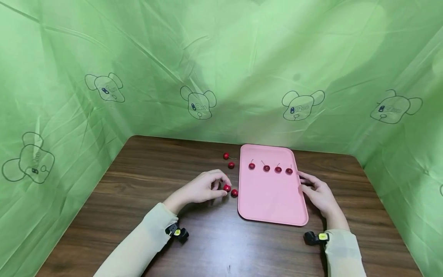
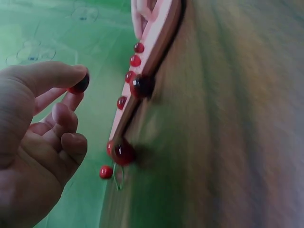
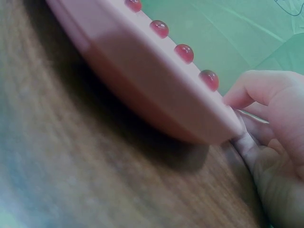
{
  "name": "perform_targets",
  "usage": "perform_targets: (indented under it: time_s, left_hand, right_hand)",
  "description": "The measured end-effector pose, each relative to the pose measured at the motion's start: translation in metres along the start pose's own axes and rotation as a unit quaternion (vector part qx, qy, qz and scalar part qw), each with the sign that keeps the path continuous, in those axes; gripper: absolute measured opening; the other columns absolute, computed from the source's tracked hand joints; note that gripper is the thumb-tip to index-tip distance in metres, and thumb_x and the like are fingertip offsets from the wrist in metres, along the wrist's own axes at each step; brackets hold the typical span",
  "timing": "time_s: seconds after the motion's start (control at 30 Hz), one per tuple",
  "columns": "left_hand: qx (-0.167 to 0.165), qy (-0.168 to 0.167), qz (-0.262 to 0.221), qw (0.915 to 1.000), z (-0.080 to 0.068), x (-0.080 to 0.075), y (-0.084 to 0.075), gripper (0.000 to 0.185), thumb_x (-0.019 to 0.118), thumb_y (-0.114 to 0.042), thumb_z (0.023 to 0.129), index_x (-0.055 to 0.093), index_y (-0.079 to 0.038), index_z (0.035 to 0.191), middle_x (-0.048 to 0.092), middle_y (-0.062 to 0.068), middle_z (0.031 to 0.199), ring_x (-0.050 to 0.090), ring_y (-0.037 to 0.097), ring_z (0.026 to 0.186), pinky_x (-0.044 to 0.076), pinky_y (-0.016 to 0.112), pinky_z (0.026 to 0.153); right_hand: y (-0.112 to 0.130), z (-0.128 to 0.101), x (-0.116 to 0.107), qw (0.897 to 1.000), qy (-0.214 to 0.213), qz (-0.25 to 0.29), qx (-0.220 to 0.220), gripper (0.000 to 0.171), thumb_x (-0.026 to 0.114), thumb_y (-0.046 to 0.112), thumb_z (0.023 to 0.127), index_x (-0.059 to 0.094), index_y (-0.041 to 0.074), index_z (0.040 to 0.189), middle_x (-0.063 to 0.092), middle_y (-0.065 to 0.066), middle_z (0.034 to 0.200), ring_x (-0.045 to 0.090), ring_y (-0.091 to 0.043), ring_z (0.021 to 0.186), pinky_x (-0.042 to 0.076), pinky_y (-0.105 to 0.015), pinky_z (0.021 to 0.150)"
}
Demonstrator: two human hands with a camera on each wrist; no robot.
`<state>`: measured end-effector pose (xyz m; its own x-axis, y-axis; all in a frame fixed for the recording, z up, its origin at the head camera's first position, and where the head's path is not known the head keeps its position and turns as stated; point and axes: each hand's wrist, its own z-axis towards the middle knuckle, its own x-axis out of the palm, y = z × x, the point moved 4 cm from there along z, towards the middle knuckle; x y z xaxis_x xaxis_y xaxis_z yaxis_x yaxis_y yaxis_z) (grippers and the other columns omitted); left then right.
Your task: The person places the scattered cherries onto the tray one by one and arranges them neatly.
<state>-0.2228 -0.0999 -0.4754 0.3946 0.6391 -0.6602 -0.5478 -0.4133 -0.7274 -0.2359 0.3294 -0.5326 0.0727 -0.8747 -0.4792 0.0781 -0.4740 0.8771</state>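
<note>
My left hand [image 1: 204, 187] pinches a dark red cherry [image 2: 80, 83] between thumb and finger, left of the tray. Another cherry [image 1: 234, 193] lies on the table right beside it, near the tray's left edge. My right hand [image 1: 320, 195] grips the right rim of a pink tray [image 1: 270, 204]; in the right wrist view the thumb is over the rim and the other fingers are at its outer side. Several stemmed cherries [image 1: 266, 168] sit in a row across the tray's far part, the rightmost cherry [image 3: 209, 80] close to the right hand's thumb.
Farther back, left of the tray, lie a cherry [image 1: 231, 165] and one with a long stem [image 1: 226, 156]. The brown wooden table [image 1: 138, 169] is enclosed at the back and sides by a green curtain [image 1: 242, 77] with bear-head drawings.
</note>
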Motion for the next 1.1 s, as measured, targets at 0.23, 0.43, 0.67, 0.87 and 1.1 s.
perform_targets:
  time_s: [0.23, 0.43, 0.67, 0.87, 1.1]
  left_hand:
    - [-0.003, 0.000, -0.005, 1.0000, 0.032, 0.010, -0.006, 0.023, 0.084, -0.015, 0.097, 0.074, -0.018, 0.118, 0.066, 0.016, 0.100, 0.052, 0.005, 0.065, 0.047, 0.026, 0.065]
    - [0.005, -0.034, -0.003, 0.9994, 0.060, 0.020, -0.008, 0.026, 0.083, -0.009, 0.095, 0.074, -0.014, 0.119, 0.068, 0.005, 0.109, 0.053, 0.005, 0.068, 0.049, 0.025, 0.066]
    - [-0.036, -0.061, -0.025, 0.9972, 0.093, 0.035, -0.016, 0.024, 0.082, -0.008, 0.094, 0.075, -0.012, 0.117, 0.071, 0.005, 0.115, 0.061, 0.017, 0.075, 0.051, 0.026, 0.074]
    - [-0.075, -0.074, -0.041, 0.9936, 0.118, 0.057, -0.025, 0.022, 0.081, -0.009, 0.095, 0.075, -0.012, 0.116, 0.070, 0.002, 0.117, 0.067, 0.022, 0.092, 0.052, 0.023, 0.082]
    - [-0.098, -0.077, -0.037, 0.9915, 0.141, 0.088, -0.032, 0.020, 0.081, -0.009, 0.095, 0.077, -0.014, 0.114, 0.069, 0.002, 0.121, 0.068, 0.012, 0.096, 0.053, 0.021, 0.085]
  right_hand:
    - [-0.005, 0.002, -0.001, 1.000, 0.002, -0.007, 0.012, 0.054, 0.069, 0.014, 0.108, 0.055, 0.005, 0.159, 0.066, -0.028, 0.142, 0.064, 0.004, 0.108, 0.053, -0.014, 0.085]
    - [-0.003, 0.001, -0.001, 1.000, 0.001, -0.006, 0.009, 0.054, 0.069, 0.014, 0.108, 0.055, 0.004, 0.159, 0.066, -0.028, 0.142, 0.063, 0.006, 0.107, 0.052, -0.013, 0.085]
    - [-0.001, 0.001, -0.001, 1.000, 0.003, -0.006, 0.000, 0.054, 0.069, 0.014, 0.108, 0.055, 0.003, 0.159, 0.066, -0.029, 0.140, 0.065, 0.005, 0.105, 0.054, -0.014, 0.083]
    - [0.001, 0.000, -0.004, 1.000, -0.001, -0.012, -0.004, 0.053, 0.069, 0.013, 0.108, 0.056, 0.003, 0.158, 0.067, -0.029, 0.138, 0.063, 0.007, 0.106, 0.053, -0.013, 0.084]
    - [0.003, -0.001, -0.003, 1.000, 0.006, 0.002, -0.003, 0.053, 0.068, 0.013, 0.108, 0.055, 0.003, 0.158, 0.066, -0.030, 0.140, 0.065, 0.006, 0.105, 0.055, -0.015, 0.084]
